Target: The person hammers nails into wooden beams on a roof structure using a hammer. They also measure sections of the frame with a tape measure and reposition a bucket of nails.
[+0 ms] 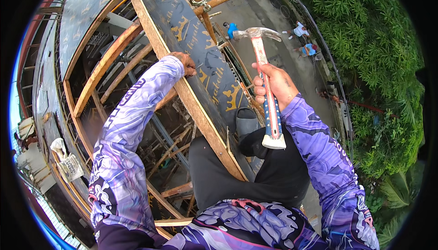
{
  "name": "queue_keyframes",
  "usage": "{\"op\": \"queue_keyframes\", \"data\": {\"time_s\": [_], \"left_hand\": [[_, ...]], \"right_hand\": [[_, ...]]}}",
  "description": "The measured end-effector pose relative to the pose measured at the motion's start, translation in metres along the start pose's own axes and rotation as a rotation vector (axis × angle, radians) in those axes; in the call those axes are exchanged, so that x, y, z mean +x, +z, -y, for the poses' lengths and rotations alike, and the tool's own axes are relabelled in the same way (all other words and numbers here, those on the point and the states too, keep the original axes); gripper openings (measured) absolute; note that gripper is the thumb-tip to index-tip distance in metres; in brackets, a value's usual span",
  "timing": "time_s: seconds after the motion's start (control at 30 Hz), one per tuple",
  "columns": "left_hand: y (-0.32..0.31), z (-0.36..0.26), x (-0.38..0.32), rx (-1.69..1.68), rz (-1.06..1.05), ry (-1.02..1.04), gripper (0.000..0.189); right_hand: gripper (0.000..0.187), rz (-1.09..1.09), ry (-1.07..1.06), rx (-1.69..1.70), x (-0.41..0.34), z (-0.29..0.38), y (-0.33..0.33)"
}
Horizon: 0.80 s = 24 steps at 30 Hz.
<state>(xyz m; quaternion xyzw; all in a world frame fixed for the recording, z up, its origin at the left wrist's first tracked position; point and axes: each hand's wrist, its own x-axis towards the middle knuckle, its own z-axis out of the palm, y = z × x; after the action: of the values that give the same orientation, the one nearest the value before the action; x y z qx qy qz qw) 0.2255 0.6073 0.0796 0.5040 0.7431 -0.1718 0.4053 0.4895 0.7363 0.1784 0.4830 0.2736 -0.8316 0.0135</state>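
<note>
My right hand point(279, 84) grips a claw hammer point(270, 106) by its handle, which has a star-and-stripe pattern. The hammer's worn steel head points away from me, above the street. My left hand point(184, 63) rests at the top edge of a wooden batten point(202, 115), and its fingertips pinch a thin nail point(198, 66). Along the batten stands a dark plywood form panel point(191, 75); beside it lies a dark panel point(219, 79) printed with gold crowns and writing. My legs straddle the batten, one dark slip-on shoe point(246, 121) resting on the printed panel.
Open timber framing point(106, 68) drops away on the left, above scaffold poles. A clamped scaffold pole point(215, 3) juts out at the upper right. Far below, people point(301, 29) are on a concrete street point(249, 10). A splintered strip point(230, 144) sticks up near my knees.
</note>
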Motion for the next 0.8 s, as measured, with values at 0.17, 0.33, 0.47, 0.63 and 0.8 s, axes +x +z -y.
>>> {"op": "queue_keyframes", "data": {"time_s": [0.17, 0.33, 0.47, 0.63, 0.8], "left_hand": [[-0.001, -0.010, 0.003, 0.021, 0.026, -0.046, 0.029], [0.000, -0.004, 0.000, 0.065, 0.031, -0.035, 0.030], [0.000, -0.008, 0.000, 0.040, 0.042, -0.036, 0.030], [0.001, -0.010, 0.005, 0.080, 0.032, -0.038, 0.029], [0.003, -0.002, 0.002, 0.058, 0.050, -0.055, 0.032]], "right_hand": [[0.017, -0.039, 0.034, 0.095, 0.021, -0.007, -0.001], [0.019, 0.181, 0.277, -0.083, 0.024, -0.015, 0.001], [0.022, 0.017, -0.014, 0.114, 0.022, 0.008, -0.020], [0.018, 0.180, 0.297, -0.115, 0.027, -0.025, 0.008], [0.027, 0.095, 0.219, -0.058, 0.020, -0.005, -0.006]]}}
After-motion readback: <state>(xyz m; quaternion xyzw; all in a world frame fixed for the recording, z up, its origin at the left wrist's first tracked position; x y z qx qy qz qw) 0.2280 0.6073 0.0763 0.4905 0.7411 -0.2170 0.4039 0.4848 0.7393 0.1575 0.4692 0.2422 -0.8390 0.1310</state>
